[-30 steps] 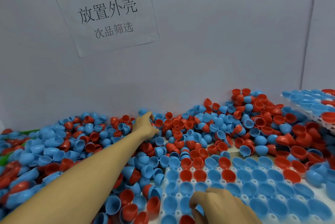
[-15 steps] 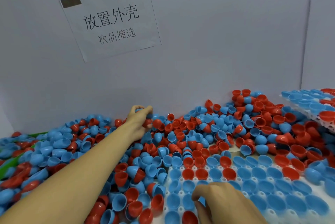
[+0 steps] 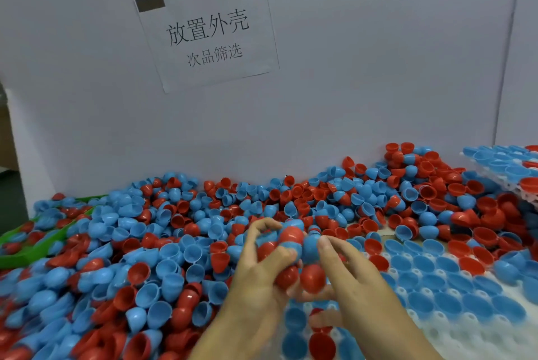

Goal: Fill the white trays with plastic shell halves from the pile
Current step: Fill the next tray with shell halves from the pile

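A big pile of red and blue plastic shell halves (image 3: 163, 246) covers the table against the back wall. A white tray (image 3: 454, 319) lies at the lower right, with blue and red halves seated in many of its sockets. My left hand (image 3: 262, 269) grips a cluster of red and blue shell halves (image 3: 291, 238) above the tray's left edge. My right hand (image 3: 346, 275) meets it from the right, fingers touching a blue half (image 3: 310, 246) and a red half (image 3: 313, 276) in that cluster.
A second tray (image 3: 527, 196) filled with halves sits at the far right edge. A green bin edge (image 3: 17, 254) shows at the left under the pile. A paper sign (image 3: 206, 30) hangs on the grey wall.
My left hand has pulled back from the far part of the pile with a handful of halves. My right hand has lifted off the tray to meet it.
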